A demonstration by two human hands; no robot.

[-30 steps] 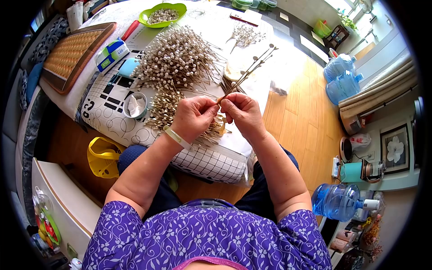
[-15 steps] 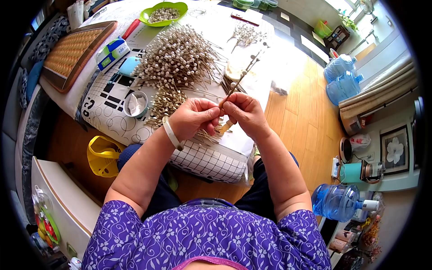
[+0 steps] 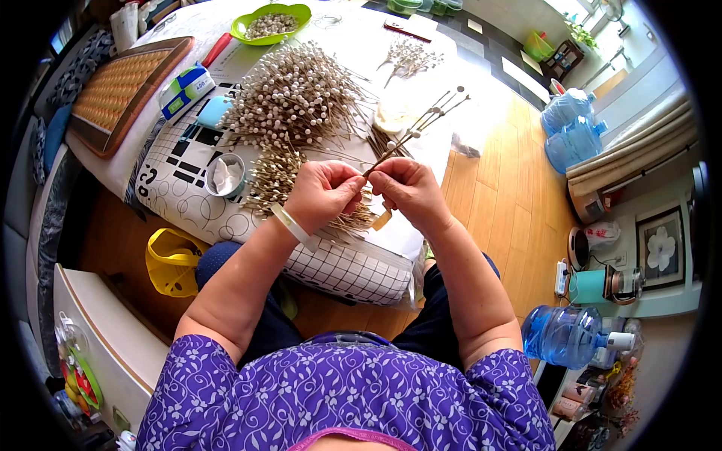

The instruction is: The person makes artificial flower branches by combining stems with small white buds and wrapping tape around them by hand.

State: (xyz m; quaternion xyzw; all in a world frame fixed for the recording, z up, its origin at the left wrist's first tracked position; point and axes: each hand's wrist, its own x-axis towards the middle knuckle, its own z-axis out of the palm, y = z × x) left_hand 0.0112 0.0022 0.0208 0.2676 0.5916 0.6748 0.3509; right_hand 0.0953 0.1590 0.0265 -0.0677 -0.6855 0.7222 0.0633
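My left hand (image 3: 323,194) and my right hand (image 3: 410,193) meet at the fingertips, both pinching the lower end of a thin brown stem (image 3: 416,132) with small round pale heads. The stem points up and to the right. A short tan strip (image 3: 382,219) hangs beneath my right fingers. Behind my hands lies a large pile of white-headed stems (image 3: 297,94), with a smaller bundle (image 3: 277,177) beside my left hand. A round off-white roll (image 3: 391,118) and dark stems lie just beyond my right hand.
On the table (image 3: 361,278) are a small tub (image 3: 226,175), a blue item (image 3: 215,112), a tissue pack (image 3: 186,92), a green bowl (image 3: 271,24), a branched spray (image 3: 412,57) and a phone (image 3: 407,31). A yellow bag (image 3: 173,261) stands lower left; water bottles (image 3: 562,337) are at right.
The stem has turned between my fingers, and its heads now fan farther right. The tan strip has swung a little under my right hand. Both hands keep their pinch in nearly the same place.
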